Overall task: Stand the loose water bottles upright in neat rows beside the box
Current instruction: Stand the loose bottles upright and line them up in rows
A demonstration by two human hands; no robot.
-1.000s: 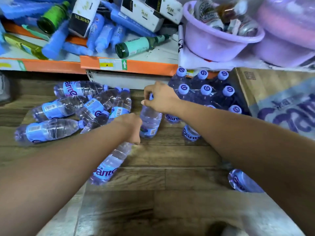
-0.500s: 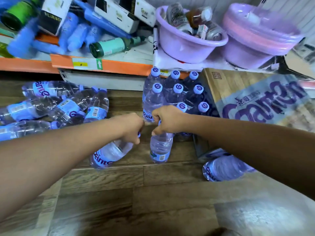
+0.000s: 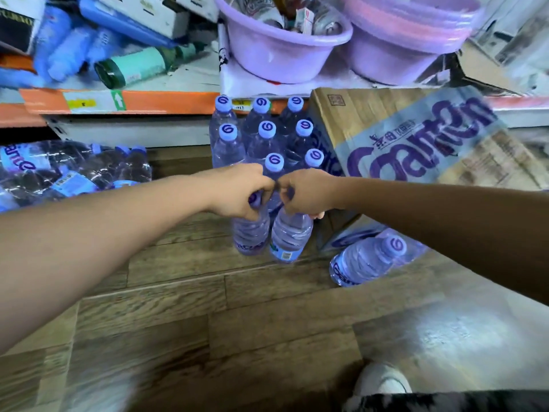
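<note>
Several clear water bottles with lilac caps stand in rows [image 3: 269,130] on the wooden floor, left of the cardboard box [image 3: 416,135]. My left hand [image 3: 240,190] grips the neck of one upright bottle [image 3: 251,236] at the front of the rows. Right beside it, my right hand [image 3: 307,191] grips the neck of another upright bottle [image 3: 289,237]; the two bottles touch. A loose bottle [image 3: 367,260] lies on its side in front of the box. More loose bottles lie in a heap [image 3: 74,171] at the left.
A low shelf with an orange edge [image 3: 133,101] runs behind, piled with boxes, blue tubes and a green bottle [image 3: 133,66]. Two purple basins [image 3: 282,52] sit above the rows. My white shoe [image 3: 383,379] shows at the bottom.
My left hand lifted a lying bottle upright and brought it right, next to the bottle in my right hand. Both bottles now stand together at the front of the rows.
</note>
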